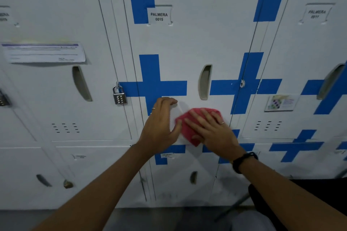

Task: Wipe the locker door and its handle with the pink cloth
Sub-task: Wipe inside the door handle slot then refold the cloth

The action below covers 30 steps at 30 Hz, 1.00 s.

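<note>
The white locker door (187, 43) labelled PALMERA 0015 fills the centre, crossed with blue tape. Its recessed grey handle (205, 82) sits right of the door's middle. My right hand (212, 129) lies flat with fingers spread on the pink cloth (187, 129), pressing it against the lower part of the door, below and left of the handle. My left hand (159, 124) is beside it on the left, curled around a white object (175, 116) held against the door. The cloth is partly hidden under my right hand.
A combination padlock (119, 95) hangs on the left neighbour locker, which carries a taped paper notice (43, 52). The right neighbour locker has a small sticker (280, 102). More locker doors run below. A dark chair-like shape (281, 202) stands at the bottom right.
</note>
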### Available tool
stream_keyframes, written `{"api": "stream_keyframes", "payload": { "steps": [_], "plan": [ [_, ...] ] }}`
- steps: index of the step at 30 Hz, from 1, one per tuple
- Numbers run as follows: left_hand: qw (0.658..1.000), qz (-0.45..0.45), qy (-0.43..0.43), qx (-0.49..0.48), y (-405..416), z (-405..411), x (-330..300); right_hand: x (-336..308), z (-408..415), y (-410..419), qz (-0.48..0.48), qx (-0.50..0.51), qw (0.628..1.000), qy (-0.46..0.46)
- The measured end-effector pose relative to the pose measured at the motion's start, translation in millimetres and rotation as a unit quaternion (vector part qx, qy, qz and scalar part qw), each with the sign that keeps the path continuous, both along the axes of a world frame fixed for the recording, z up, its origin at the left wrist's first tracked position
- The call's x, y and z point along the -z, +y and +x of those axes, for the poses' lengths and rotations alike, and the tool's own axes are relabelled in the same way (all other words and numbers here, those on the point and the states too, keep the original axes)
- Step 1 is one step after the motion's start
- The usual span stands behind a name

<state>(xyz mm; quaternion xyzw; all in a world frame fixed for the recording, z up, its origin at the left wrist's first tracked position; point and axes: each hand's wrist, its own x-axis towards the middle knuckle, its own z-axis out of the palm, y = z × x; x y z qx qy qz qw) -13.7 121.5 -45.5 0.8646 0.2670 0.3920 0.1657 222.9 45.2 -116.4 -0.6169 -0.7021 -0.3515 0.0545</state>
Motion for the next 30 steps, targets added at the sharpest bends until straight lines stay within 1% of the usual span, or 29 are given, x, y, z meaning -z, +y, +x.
{"api": "stream_keyframes", "payload": {
  "steps": [2, 4, 6, 8, 10, 13, 14, 15, 16, 18, 19, 20, 22, 23, 24, 25, 27, 30],
  "plan": [
    [1.0, -0.016, 0.005, 0.002, -0.4, -2.7, -6.1, 6.1, 13.0, -13.7, 0.035, 0.042, 0.998, 0.031],
    [1.0, -0.022, 0.007, 0.003, -0.4, 1.3, -6.4, 6.0, 8.4, -17.9, 0.057, 0.06, 0.995, 0.064],
    [1.0, -0.012, 0.012, 0.008, -4.8, 11.3, -2.5, -3.6, -7.8, -9.7, 0.062, 0.048, 0.993, 0.087],
    [1.0, 0.019, 0.02, -0.003, -9.7, 24.5, 1.9, -23.9, -20.0, -2.9, 0.051, 0.022, 0.993, 0.103],
    [0.998, 0.049, 0.018, -0.045, -11.7, 35.7, 0.2, -39.5, -20.0, -2.2, 0.055, -0.016, 0.993, 0.104],
    [0.988, 0.069, 0.05, -0.126, -6.6, 47.0, -9.7, -54.2, -5.8, -15.1, 0.041, -0.033, 0.997, 0.064],
    [0.986, 0.077, 0.062, -0.137, -6.5, 51.0, -10.8, -59.1, -4.5, -21.5, 0.029, -0.039, 0.995, 0.09],
    [0.985, 0.081, 0.064, -0.136, -7.2, 54.0, -11.2, -65.0, -5.7, -26.0, 0.02, -0.045, 0.987, 0.154],
    [0.987, 0.077, 0.055, -0.127, -11.1, 57.9, -10.1, -68.5, -7.2, -30.5, 0.026, -0.043, 0.984, 0.17],
    [0.995, 0.054, 0.012, -0.077, -21.6, 63.4, -5.4, -74.9, -6.8, -46.6, 0.047, -0.063, 0.961, 0.266],
    [0.998, 0.044, -0.008, -0.038, -28.1, 67.1, -1.5, -75.0, -3.3, -55.5, 0.05, -0.069, 0.942, 0.324],
    [0.999, 0.032, -0.021, 0.004, -34.5, 71.5, 3.3, -71.4, 6.1, -65.5, 0.051, -0.061, 0.93, 0.358],
    [0.995, -0.035, -0.04, 0.079, -48.4, 83.9, 12.4, -68.9, 26.5, -92.4, 0.035, -0.043, 0.867, 0.495],
    [0.99, -0.078, -0.051, 0.103, -56.1, 91.2, 16.7, -65.6, 39.1, -105.8, 0.023, -0.031, 0.844, 0.535],
    [0.984, -0.12, -0.061, 0.12, -65.2, 99.6, 21.4, -62.3, 51.8, -120.3, 0.013, -0.017, 0.819, 0.574],
    [0.977, -0.159, -0.063, 0.129, -74.0, 107.3, 26.3, -58.6, 64.0, -132.9, 0.006, -0.012, 0.783, 0.622],
    [0.961, -0.235, -0.04, 0.143, -95.3, 126.8, 37.5, -51.7, 85.0, -165.0, -0.003, 0.005, 0.705, 0.709],
    [0.918, -0.366, -0.01, 0.156, -127.1, 153.6, 58.7, -26.5, 113.4, -203.2, -0.008, 0.064, 0.624, 0.779]
  ]
}}
